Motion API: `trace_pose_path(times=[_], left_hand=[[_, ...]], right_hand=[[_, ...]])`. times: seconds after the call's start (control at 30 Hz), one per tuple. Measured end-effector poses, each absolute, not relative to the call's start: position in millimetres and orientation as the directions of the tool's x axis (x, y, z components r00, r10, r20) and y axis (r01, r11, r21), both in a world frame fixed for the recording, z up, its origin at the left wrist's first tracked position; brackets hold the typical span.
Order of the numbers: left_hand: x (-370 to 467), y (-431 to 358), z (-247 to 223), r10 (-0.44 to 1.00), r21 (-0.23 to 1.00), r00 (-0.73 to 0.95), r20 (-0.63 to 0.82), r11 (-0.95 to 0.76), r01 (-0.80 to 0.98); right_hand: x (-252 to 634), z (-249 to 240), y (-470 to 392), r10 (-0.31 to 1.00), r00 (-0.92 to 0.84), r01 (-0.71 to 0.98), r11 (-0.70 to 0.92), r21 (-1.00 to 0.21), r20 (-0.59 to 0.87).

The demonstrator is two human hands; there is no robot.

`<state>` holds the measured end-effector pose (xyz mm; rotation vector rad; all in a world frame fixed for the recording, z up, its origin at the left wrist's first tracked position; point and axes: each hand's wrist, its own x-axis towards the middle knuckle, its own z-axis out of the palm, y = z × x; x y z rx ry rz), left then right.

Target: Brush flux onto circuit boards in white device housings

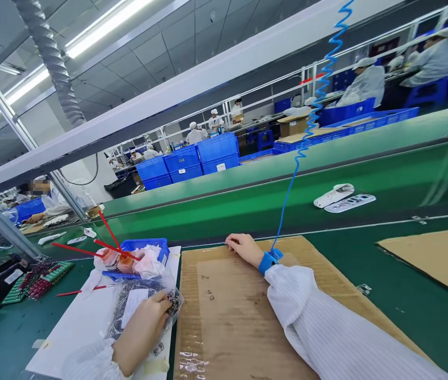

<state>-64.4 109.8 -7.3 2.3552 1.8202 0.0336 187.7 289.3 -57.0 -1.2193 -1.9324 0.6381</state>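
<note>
My left hand (pixel 145 324) lies on a clear plastic bag (pixel 119 306) with a white label. Its fingers are bent together over small dark parts (pixel 174 300) at the bag's right end, and the fingertips are partly hidden. At the far edge of a brown cardboard sheet (pixel 224 338) rests my right hand (pixel 245 248), loosely closed, with nothing seen in it. A blue wrist strap (pixel 268 261) with a coiled cord (pixel 287 200) circles my right wrist. Several tiny parts (pixel 210 295) are scattered on the cardboard.
Behind the bag, a blue tray (pixel 164 252) holds jars, red-handled brushes (pixel 75 249) and crumpled tissue. Green circuit boards (pixel 55 279) lie at left. Across the bench runs a green conveyor (pixel 216 208) carrying white slipper-shaped pieces (pixel 335 195). Blue bins (pixel 184 161) and co-workers stand beyond.
</note>
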Motion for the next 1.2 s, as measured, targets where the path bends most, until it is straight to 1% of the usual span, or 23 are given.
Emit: trace_pose_path(times=[0.13, 0.4, 0.53, 0.67, 0.73, 0.8, 0.87, 0.93, 1.0, 1.03, 1.1, 1.2], left_hand=[[-67, 108, -10, 0.965, 0.139, 0.259, -0.044, -0.251, 0.958], [-75, 103, -2, 0.957, 0.177, 0.291, 0.014, -0.289, 0.941], [-86, 101, 0, 0.956, 0.175, 0.290, 0.037, -0.292, 0.940], [-92, 98, 2, 0.956, 0.230, 0.275, 0.104, -0.292, 0.928], [-91, 94, 3, 0.954, 0.259, 0.280, 0.111, -0.300, 0.918], [-87, 91, 4, 0.958, 0.330, 0.266, 0.105, -0.285, 0.900], [-79, 90, 5, 0.973, 0.473, 0.208, 0.098, -0.229, 0.851], [-65, 91, 3, 0.985, 0.646, 0.144, 0.090, -0.168, 0.745], [-46, 94, 0, 0.989, 0.760, 0.124, 0.081, -0.142, 0.634], [-35, 97, -3, 0.988, 0.788, 0.131, 0.084, -0.146, 0.598], [-12, 101, -10, 0.983, 0.805, 0.153, 0.101, -0.171, 0.568], [18, 108, -17, 0.969, 0.802, 0.176, 0.173, -0.242, 0.547]], right_hand=[[187, -58, 289, 0.908, -0.265, 0.539, 0.418, -0.731, 0.324], [187, -57, 286, 0.909, -0.249, 0.550, 0.416, -0.724, 0.334], [186, -57, 287, 0.909, -0.247, 0.541, 0.416, -0.731, 0.335], [186, -57, 287, 0.911, -0.242, 0.525, 0.412, -0.745, 0.333], [186, -58, 287, 0.913, -0.237, 0.511, 0.407, -0.757, 0.332], [186, -57, 287, 0.915, -0.232, 0.491, 0.402, -0.773, 0.329], [186, -57, 288, 0.918, -0.228, 0.463, 0.394, -0.794, 0.323], [186, -54, 287, 0.925, -0.218, 0.430, 0.377, -0.820, 0.311], [184, -51, 282, 0.937, -0.195, 0.390, 0.346, -0.853, 0.291], [183, -48, 276, 0.944, -0.184, 0.366, 0.324, -0.872, 0.274], [181, -44, 257, 0.959, -0.184, 0.309, 0.263, -0.914, 0.214], [182, -38, 215, 0.955, -0.288, 0.237, 0.137, -0.962, 0.065]])
